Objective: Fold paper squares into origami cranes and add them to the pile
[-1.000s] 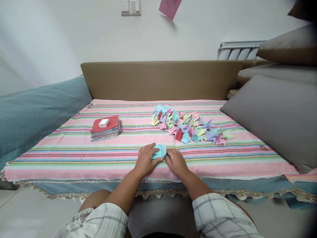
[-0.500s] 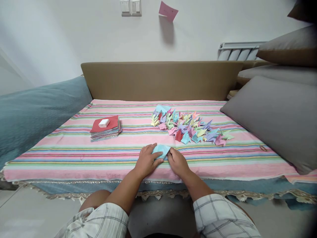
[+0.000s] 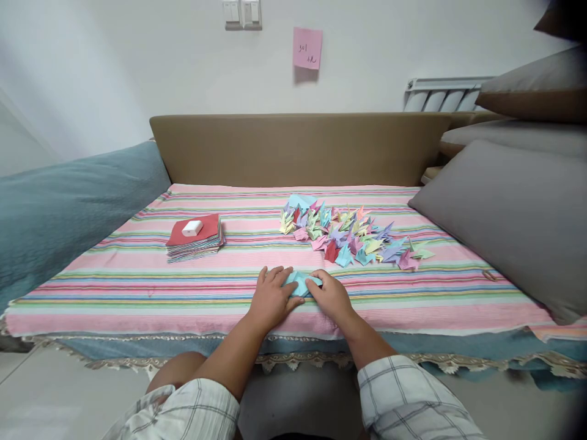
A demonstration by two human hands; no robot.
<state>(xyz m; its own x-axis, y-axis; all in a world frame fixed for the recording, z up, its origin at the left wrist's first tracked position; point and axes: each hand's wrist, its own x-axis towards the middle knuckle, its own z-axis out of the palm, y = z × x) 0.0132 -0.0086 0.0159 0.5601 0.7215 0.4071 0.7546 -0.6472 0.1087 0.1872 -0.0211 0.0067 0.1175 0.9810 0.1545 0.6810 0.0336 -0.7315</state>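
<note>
A light-blue sheet of origami paper (image 3: 299, 282), partly folded, lies on the striped cloth between my hands. My left hand (image 3: 271, 298) rests with spread fingers, the thumb and index finger pressing on the paper's left part. At the right end, my right hand (image 3: 331, 296) pinches the paper between thumb and fingers. Part of the paper is hidden under the fingers. Just beyond, many folded paper cranes (image 3: 353, 235) in several colours form a loose pile.
To the left stands a stack of coloured paper (image 3: 195, 244) with a small white block (image 3: 192, 228) on top. Grey cushions (image 3: 509, 214) line the right side. The striped cloth (image 3: 114, 293) covers the seat. A pink note (image 3: 307, 49) hangs on the wall.
My right hand has moved its fingers over the paper's right corner, and folds now show there. My left hand has barely shifted. The pink note has swung down flat against the wall.
</note>
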